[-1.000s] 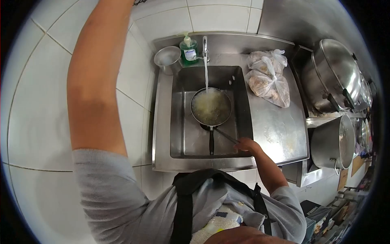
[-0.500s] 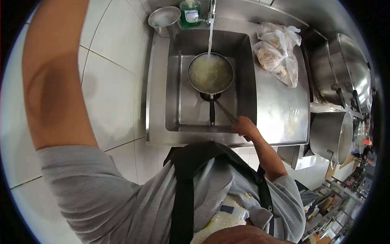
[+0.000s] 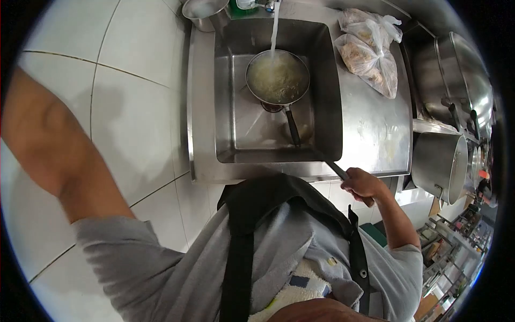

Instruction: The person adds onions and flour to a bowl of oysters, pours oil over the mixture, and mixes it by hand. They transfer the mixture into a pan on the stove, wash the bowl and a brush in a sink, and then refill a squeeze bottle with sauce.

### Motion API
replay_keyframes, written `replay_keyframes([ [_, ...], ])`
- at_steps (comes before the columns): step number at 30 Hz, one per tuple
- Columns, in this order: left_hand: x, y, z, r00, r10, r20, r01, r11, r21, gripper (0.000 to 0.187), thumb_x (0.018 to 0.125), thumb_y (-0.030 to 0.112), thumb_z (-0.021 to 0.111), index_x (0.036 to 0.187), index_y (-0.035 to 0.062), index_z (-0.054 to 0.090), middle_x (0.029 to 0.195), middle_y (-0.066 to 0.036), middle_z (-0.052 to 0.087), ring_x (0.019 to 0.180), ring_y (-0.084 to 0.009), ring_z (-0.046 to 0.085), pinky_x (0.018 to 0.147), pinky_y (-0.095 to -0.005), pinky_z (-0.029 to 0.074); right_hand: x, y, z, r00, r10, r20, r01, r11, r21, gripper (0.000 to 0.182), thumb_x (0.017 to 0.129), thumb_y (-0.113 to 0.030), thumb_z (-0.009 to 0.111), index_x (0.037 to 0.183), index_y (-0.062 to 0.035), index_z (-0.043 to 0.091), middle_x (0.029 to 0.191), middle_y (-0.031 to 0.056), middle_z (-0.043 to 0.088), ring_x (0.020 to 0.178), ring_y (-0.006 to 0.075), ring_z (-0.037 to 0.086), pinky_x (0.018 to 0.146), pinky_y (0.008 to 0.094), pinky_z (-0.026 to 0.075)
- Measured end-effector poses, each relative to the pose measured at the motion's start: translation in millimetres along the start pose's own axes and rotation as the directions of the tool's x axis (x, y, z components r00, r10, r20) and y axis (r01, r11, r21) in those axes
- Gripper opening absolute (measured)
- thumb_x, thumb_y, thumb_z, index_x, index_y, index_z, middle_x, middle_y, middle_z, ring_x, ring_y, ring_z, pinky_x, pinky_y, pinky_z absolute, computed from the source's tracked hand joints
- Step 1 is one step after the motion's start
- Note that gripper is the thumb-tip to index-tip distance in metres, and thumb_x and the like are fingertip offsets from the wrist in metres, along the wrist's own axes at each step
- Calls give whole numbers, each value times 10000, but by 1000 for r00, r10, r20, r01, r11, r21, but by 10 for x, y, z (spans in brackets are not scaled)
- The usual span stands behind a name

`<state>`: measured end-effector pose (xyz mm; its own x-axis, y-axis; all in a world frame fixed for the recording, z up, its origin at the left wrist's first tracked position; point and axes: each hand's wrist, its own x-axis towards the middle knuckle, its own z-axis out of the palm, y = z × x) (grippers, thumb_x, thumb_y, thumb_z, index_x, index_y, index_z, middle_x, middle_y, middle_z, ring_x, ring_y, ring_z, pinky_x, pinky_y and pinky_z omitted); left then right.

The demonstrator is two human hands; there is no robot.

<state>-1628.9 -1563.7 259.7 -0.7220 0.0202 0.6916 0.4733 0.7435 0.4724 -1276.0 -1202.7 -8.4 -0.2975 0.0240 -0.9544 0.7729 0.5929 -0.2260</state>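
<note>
Pan [image 3: 278, 78] is sitting in the far part of the sink [image 3: 225, 107], its black handle pointing back toward the person, and it is holding pale, foamy water while a stream [image 3: 275, 27] from the tap is falling into it. Around the sink, the steel counter [image 3: 375, 134] is carrying two knotted plastic bags [image 3: 370, 53] of food at its far right corner, and big steel pots [image 3: 456, 80] are standing beyond its right edge. A steel cup [image 3: 204, 12] is sitting at the sink's far left corner. The right hand [image 3: 363, 184] is hovering just off the counter's near edge, fingers curling tight around a thin utensil [image 3: 337, 169] whose tip is reaching over the sink's front rim. The left arm [image 3: 43, 145] is stretching out along the tiled wall; its hand is out of view, so I cannot tell its grip.
</note>
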Motion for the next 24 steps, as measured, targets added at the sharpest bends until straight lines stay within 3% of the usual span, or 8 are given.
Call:
replay_keyframes([
  [5,-938,-72,-452,947,-316,-52,266,867,-421,292,844,191,600,1027,-37,599,955,-150,635,767,-201,588,704,-313,478,-620,32,18,951,-55,-304,-101,874,-475,288,800,-153,636,996,29,529,881,242,628,949,413,589,796,462,464],
  [7,-1351,-187,-567,893,-444,67,411,748,-522,280,845,183,601,1014,-40,602,932,-143,643,733,-190,595,682,-298,484,-794,29,22,952,-73,-297,-99,847,-523,295,795,-153,645,1002,24,532,878,235,631,931,407,599,787,459,471],
  [9,-1792,-512,-566,886,-136,444,405,694,-596,353,867,235,599,1042,-69,560,876,-143,614,714,-166,576,629,-283,470,-1007,-50,-3,951,-82,-297,-84,858,-507,339,787,-142,649,1054,24,523,874,229,633,894,384,618,767,438,484],
  [13,-2713,-783,-81,728,-303,615,677,457,-577,449,828,294,654,1117,-24,526,860,-111,619,679,-150,588,628,-272,491,-1305,-24,11,910,-194,-367,32,914,-404,418,766,-112,666,1122,21,493,803,176,632,685,281,639,608,386,509],
  [16,-3196,-828,417,603,-390,696,798,311,-517,369,804,202,654,1107,28,539,833,-78,618,648,-122,585,570,-267,490,-775,213,-43,993,-53,-105,106,797,595,366,766,-80,674,1077,4,499,724,97,589,477,149,539,412,286,456],
  [18,-3375,-801,734,479,-422,770,877,254,-407,382,778,176,683,1102,40,533,843,-76,615,649,-124,583,556,-267,482,-243,80,98,986,-138,-90,156,600,784,280,791,-47,647,1023,-17,493,678,40,524,384,51,402,305,196,342],
  [20,-3487,-840,999,537,-337,773,803,486,-346,506,804,170,683,1242,29,474,911,-67,609,743,-152,623,626,-289,527,292,-195,135,952,-304,19,134,474,870,171,827,-37,609,947,-30,488,663,37,529,379,45,401,301,193,327],
  [24,-3670,-840,1373,512,-397,762,427,887,175,744,781,317,681,1397,63,350,1098,-197,621,956,-313,633,819,-370,499,922,-526,267,923,-332,-193,384,822,421,198,836,-114,623,917,-20,468,598,45,518,375,95,436,322,273,360],
])
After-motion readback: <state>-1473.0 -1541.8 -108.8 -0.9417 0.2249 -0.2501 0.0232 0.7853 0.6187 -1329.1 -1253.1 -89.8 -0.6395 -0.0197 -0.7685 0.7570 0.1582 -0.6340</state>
